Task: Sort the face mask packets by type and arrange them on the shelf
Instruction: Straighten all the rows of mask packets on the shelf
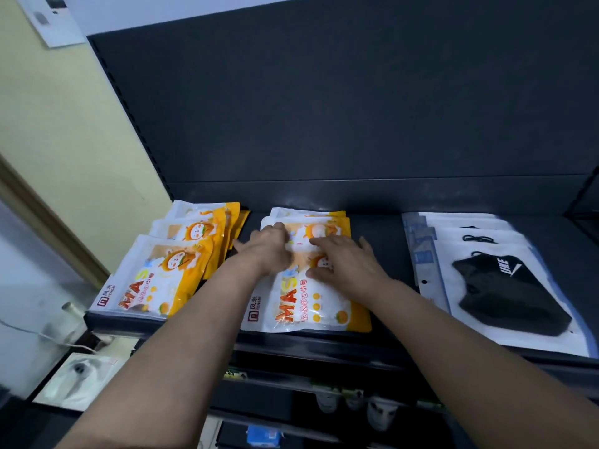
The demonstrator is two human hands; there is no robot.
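1. Shelf: dark; lower tiers blurred.
2. Black packets: far right, overlapped, right edge cut off.
3. Orange packets: middle row, beside left row; best squared to even overlap.
4. Right hand: spread flat on them.
5. Left hand: fingers bent over; pinch unclear.

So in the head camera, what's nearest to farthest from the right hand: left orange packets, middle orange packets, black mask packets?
1. middle orange packets, touching, under the right hand.
2. black mask packets, to its right.
3. left orange packets, far left.
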